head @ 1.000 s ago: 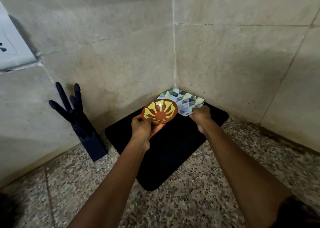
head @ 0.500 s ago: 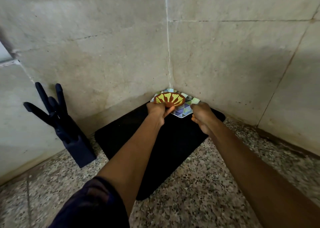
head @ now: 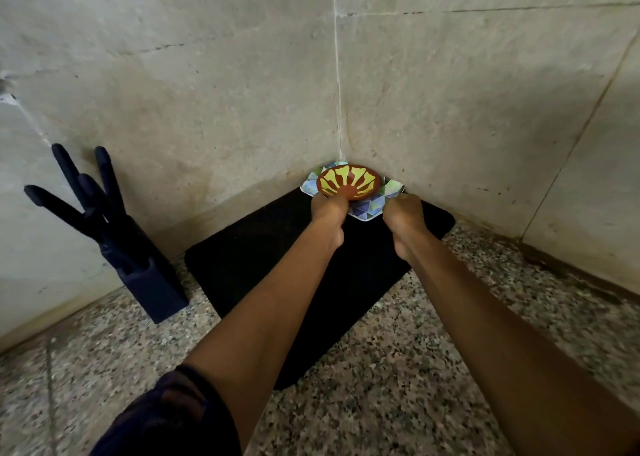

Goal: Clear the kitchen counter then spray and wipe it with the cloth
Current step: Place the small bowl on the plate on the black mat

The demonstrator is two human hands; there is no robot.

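Fingers of my left hand [head: 329, 209] grip the near rim of the red-and-yellow bowl [head: 346, 181], while those of my right hand [head: 403, 213] curl round the near edge of the patterned plate [head: 381, 199]. Speckled counter [head: 381, 386] carries the black mat [head: 270, 247] pushed into the wall corner. Left of the mat stands the dark knife block [head: 138, 268]. At the mat's far corner lies the plate, with the bowl on it.

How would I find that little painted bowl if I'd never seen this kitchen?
Look where the two stone walls meet at the back of the speckled counter, at the far tip of the black mat. There the left hand holds the small bowl over a plate. It alone is round, red-brown with yellow rays; the plate is triangle-patterned.
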